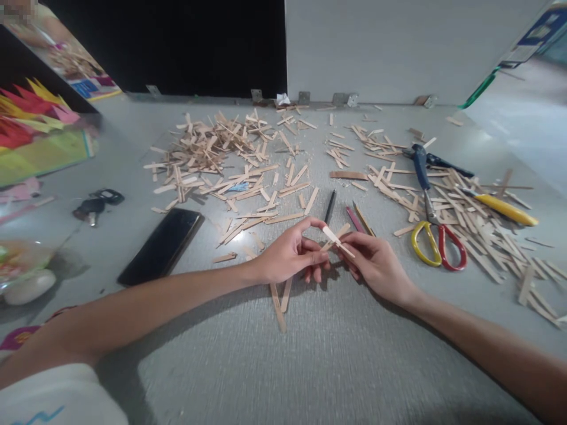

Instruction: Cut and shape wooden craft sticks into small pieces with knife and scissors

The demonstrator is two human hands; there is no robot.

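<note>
Between my two hands, a little above the grey table, are a few wooden craft sticks (333, 237) that cross one another. My left hand (295, 251) grips them from the left, index finger curved over the top and thumb underneath. From the right, the fingertips of my right hand (372, 260) pinch the same crossed sticks. How the sticks are joined is too small to make out. Below my left hand, two loose craft sticks (279, 307) lie on the table in a narrow V. A dark pen (330, 206) and two pencils (358, 218) lie just beyond my hands.
A heap of craft sticks (217, 141) spreads across the back left, with more scattered right. Scissors (432, 236), dark-handled pliers (420, 165) and a yellow cutter (505, 208) lie right. A black phone (162, 245) and keys (97, 203) lie left. An upright panel (398, 53) stands behind.
</note>
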